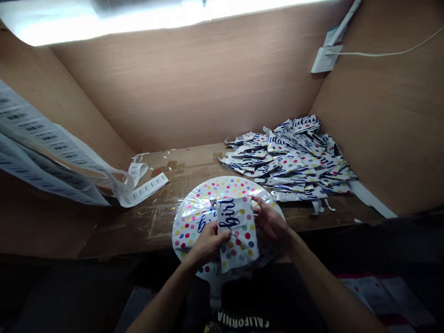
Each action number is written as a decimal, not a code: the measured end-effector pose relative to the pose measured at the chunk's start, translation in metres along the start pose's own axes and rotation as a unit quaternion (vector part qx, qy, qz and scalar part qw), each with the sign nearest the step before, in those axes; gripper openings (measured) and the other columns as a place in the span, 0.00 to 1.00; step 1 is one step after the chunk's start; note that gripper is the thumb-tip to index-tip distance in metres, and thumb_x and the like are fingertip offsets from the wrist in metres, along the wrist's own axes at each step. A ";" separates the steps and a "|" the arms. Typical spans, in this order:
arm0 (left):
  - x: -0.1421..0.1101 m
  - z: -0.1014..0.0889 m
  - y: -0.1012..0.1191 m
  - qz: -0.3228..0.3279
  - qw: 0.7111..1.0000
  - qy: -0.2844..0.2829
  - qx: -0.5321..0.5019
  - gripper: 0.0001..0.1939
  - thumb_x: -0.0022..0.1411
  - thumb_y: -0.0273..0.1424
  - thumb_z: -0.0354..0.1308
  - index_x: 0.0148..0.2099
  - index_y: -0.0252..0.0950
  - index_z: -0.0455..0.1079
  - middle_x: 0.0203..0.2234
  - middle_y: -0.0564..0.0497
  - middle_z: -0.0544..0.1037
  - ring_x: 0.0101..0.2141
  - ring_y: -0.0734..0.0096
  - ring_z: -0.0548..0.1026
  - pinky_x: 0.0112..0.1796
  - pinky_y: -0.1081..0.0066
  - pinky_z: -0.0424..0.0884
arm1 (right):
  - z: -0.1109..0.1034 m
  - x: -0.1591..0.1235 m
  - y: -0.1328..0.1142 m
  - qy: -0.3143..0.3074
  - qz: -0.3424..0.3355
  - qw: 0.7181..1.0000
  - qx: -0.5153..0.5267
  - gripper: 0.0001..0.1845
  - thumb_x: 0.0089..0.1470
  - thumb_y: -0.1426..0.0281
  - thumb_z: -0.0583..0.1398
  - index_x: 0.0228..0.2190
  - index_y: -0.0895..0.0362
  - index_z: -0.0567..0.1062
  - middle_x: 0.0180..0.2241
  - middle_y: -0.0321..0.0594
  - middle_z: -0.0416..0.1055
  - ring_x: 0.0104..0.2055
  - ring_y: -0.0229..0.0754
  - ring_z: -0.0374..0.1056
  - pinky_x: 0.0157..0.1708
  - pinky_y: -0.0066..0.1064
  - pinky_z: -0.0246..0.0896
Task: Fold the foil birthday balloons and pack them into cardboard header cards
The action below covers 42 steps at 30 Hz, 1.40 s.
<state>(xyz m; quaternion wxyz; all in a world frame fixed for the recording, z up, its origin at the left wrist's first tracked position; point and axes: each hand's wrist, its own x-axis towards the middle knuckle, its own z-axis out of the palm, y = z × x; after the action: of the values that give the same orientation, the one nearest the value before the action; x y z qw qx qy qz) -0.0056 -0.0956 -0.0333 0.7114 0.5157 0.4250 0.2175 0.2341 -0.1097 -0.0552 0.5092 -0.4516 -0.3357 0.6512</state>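
A folded foil balloon [241,251], white with coloured dots and dark blue lettering, is held up in front of me. My left hand [211,241] grips its left side, thumb lying on the front face. At its upper right edge, my right hand [269,218] has its fingertips against the foil. Beneath both hands lies a flat, round foil balloon [190,224] with the same dots, its neck pointing towards me. What the fingers do behind the folded balloon is hidden.
A heap of folded dotted balloons [293,161] lies at the right on the cardboard-covered table [142,228]. Strips of barcode labels [36,126] hang at the left, their ends on the table. A power socket [325,59] with a cable is on the right wall. Small paper scraps lie at the back left.
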 end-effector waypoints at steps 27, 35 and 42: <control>-0.015 -0.048 0.029 0.218 0.849 0.156 0.455 0.22 0.75 0.42 0.47 0.33 0.39 0.75 0.26 0.49 0.80 0.29 0.67 0.75 0.35 0.70 0.68 | -0.020 0.027 -0.142 0.239 -0.307 0.845 -0.367 0.14 0.62 0.62 0.60 0.34 0.60 0.79 0.25 0.36 0.70 0.24 0.36 0.60 0.25 0.28 0.56; 0.028 -0.045 -0.026 0.252 0.687 -0.001 0.681 0.31 0.73 0.50 0.50 0.74 0.56 0.56 0.72 0.53 0.59 0.72 0.45 0.51 0.68 0.37 0.40 | -0.095 0.101 -0.182 0.439 -0.257 0.702 -0.498 0.22 0.59 0.61 0.63 0.49 0.64 0.74 0.49 0.60 0.75 0.50 0.58 0.70 0.52 0.48 0.65; 0.064 -0.091 -0.017 0.159 0.708 0.105 0.680 0.30 0.75 0.47 0.45 0.75 0.53 0.53 0.75 0.51 0.50 0.73 0.38 0.42 0.65 0.31 0.37 | -0.003 0.026 -0.006 -0.175 -0.285 0.716 -0.613 0.22 0.62 0.55 0.64 0.52 0.53 0.75 0.54 0.47 0.74 0.56 0.51 0.69 0.57 0.43 0.64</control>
<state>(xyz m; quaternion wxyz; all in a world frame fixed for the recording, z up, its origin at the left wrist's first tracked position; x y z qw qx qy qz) -0.0479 -0.0042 -0.0832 0.0744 0.8936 0.4414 0.0320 0.2370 -0.0831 -0.0575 0.2143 -0.4259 -0.8574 0.1940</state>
